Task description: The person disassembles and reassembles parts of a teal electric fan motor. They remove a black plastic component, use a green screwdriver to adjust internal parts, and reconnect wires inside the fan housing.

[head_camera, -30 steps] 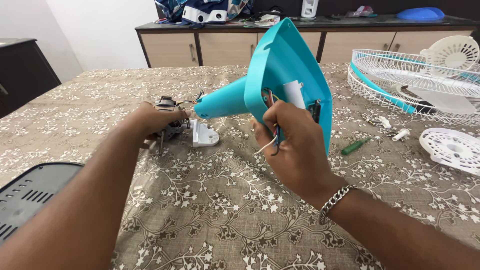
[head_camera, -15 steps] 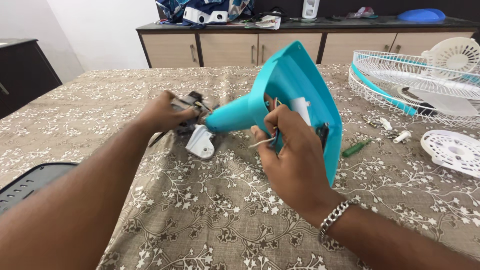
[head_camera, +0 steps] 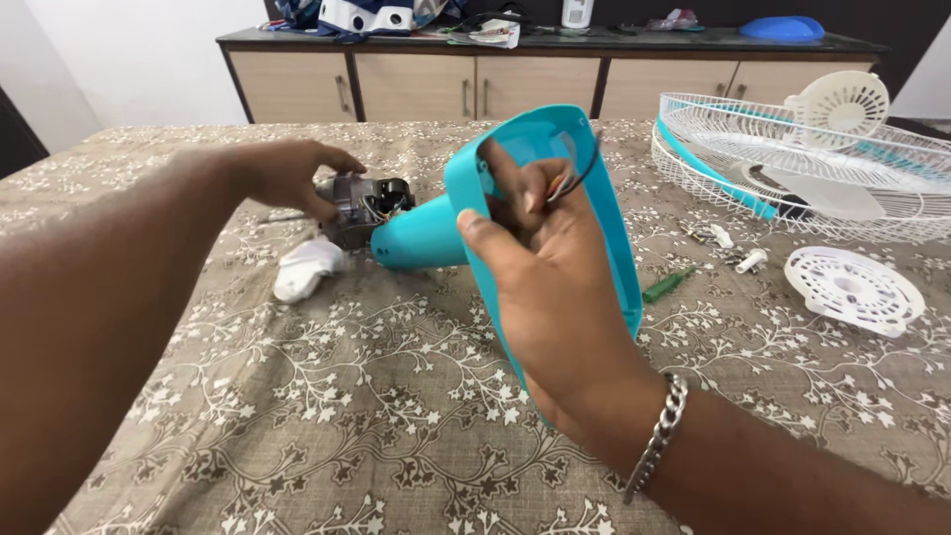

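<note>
My right hand (head_camera: 540, 272) grips the rim of a turquoise funnel-shaped fan base cover (head_camera: 594, 228), fingers inside it pinching thin wires (head_camera: 570, 178). The cover's narrow neck (head_camera: 421, 238) points left toward a grey metal fan motor (head_camera: 362, 208), which my left hand (head_camera: 282, 173) holds from above. A white plastic piece (head_camera: 307, 267) lies on the cloth just below the motor.
A white wire fan guard with turquoise rim and blade (head_camera: 802, 163) lies at the right, a white round cap (head_camera: 854, 287) in front of it. A green screwdriver (head_camera: 669, 285) and small screws (head_camera: 738, 260) lie nearby. A wooden sideboard (head_camera: 475, 84) stands behind the patterned tablecloth (head_camera: 347, 416).
The turquoise cover has turned so its open side faces away from me, and my right hand's fingers now reach inside. My left hand lifted the motor slightly and moved right.
</note>
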